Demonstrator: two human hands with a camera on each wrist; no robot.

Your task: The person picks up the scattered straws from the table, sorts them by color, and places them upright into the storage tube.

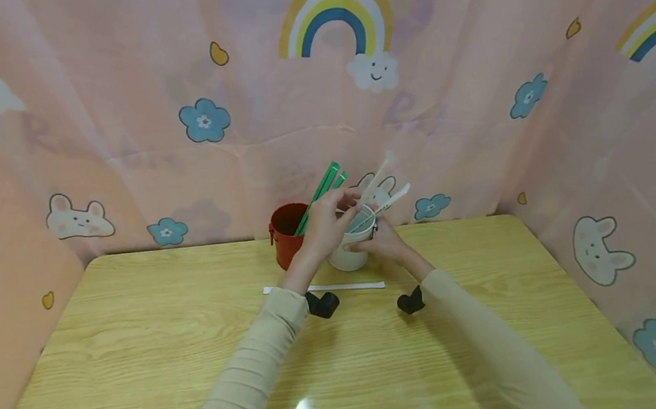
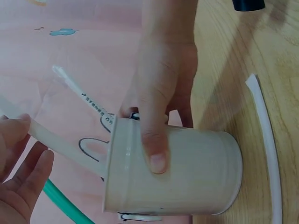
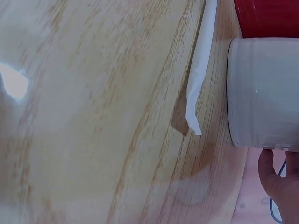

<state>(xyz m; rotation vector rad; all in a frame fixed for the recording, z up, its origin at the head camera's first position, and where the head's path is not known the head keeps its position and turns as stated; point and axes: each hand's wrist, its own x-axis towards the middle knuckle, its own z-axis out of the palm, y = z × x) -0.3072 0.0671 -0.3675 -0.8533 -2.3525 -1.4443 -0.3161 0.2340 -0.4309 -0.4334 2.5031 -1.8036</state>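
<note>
A small white metal bucket [image 1: 347, 259] stands on the table. My right hand [image 1: 386, 242] grips its right side, the thumb lying along the wall in the left wrist view. Above the rim, my left hand [image 1: 329, 218] pinches a long white paper-wrapped straw [image 2: 65, 150] whose lower end is inside the bucket. Another wrapped straw with dark print [image 2: 85, 97] leans out of the same bucket. Just left stands a red bucket [image 1: 288, 248], partly behind my left hand, with green straws [image 1: 322, 190] sticking out of it.
One white wrapped straw [image 1: 349, 287] lies flat on the wooden table [image 1: 137, 374] in front of the buckets. Behind them hangs a pink printed curtain [image 1: 290, 118]. Black pieces [image 1: 322, 305] sit by both wrists.
</note>
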